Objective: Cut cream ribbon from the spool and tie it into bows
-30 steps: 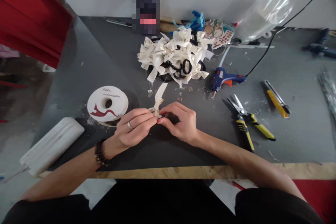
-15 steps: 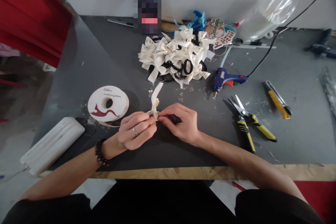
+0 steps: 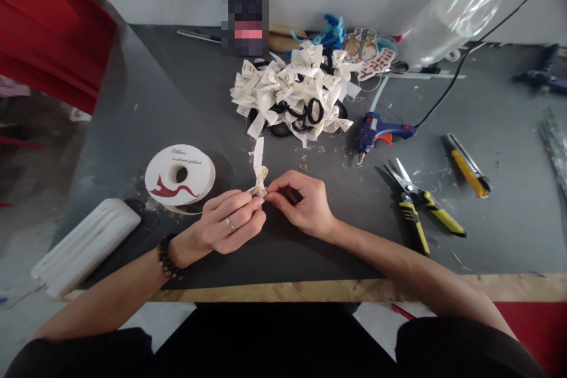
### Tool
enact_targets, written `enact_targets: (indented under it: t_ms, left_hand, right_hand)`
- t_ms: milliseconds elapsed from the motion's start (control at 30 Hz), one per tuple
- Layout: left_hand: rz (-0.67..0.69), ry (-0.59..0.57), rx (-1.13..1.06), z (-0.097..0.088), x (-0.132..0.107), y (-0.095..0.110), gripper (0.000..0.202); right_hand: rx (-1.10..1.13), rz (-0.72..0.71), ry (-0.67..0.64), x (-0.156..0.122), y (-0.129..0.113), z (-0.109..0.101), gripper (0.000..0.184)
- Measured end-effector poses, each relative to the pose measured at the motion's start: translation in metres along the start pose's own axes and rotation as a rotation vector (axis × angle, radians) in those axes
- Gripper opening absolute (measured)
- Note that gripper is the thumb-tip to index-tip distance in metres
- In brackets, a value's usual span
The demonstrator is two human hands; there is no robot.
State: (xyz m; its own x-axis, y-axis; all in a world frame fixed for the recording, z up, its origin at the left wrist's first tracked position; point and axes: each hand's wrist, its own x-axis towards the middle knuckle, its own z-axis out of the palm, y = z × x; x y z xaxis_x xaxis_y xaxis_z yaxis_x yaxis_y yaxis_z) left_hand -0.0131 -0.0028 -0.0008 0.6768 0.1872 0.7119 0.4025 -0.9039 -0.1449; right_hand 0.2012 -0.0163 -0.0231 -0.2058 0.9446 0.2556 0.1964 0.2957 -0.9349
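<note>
Between my two hands is a cream ribbon (image 3: 259, 168) with gold print, its free end sticking up away from me. My left hand (image 3: 233, 220), with a ring and a beaded bracelet, pinches the ribbon's bunched part. My right hand (image 3: 305, 204) pinches the same bunch from the right with thumb and forefinger. Fingertips hide how the ribbon is folded there. Left of my hands lies a white ribbon spool (image 3: 179, 178), with a strip of ribbon running from it toward my left hand. Beyond them is a heap of cream ribbon bows (image 3: 292, 88) with black hair ties.
To the right lie a blue glue gun (image 3: 381, 133) with a black cable, yellow-handled scissors (image 3: 416, 198) and a yellow utility knife (image 3: 468, 168). A long white casing (image 3: 88, 245) rests at the table's left edge. Clear plastic wrap (image 3: 456, 12) stands at the back.
The ribbon's free end has straightened and swung slightly left, now pointing more upright. Both hands keep their pinch on the bunch. The whole view has shifted slightly.
</note>
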Motion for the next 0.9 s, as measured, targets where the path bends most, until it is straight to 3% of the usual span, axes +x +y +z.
enact_targets:
  t_ms: [200, 400, 667, 767, 833, 900]
  left_hand:
    - [-0.046, 0.016, -0.004, 0.007, -0.003, 0.003, 0.017]
    - [-0.375, 0.107, -0.074, 0.017, -0.004, 0.009, 0.028]
    - [-0.413, 0.076, -0.108, 0.018, -0.006, 0.005, 0.023]
    - [-0.485, 0.054, -0.177, 0.017, -0.004, 0.009, 0.013]
    - [-0.590, 0.041, -0.275, 0.016, -0.003, 0.011, 0.008]
    - [-0.707, 0.033, -0.375, 0.014, -0.002, 0.013, 0.006]
  right_hand:
    - [0.083, 0.087, -0.049, -0.001, 0.000, 0.000, 0.011]
    - [0.135, 0.129, -0.026, 0.000, 0.001, 0.001, 0.016]
    - [0.174, 0.160, -0.045, -0.002, 0.003, 0.001, 0.021]
    - [0.149, 0.124, 0.025, -0.005, 0.004, -0.001, 0.022]
    - [0.061, 0.029, 0.107, -0.004, 0.003, -0.004, 0.021]
    - [-0.049, -0.087, 0.113, -0.001, 0.003, -0.006, 0.031]
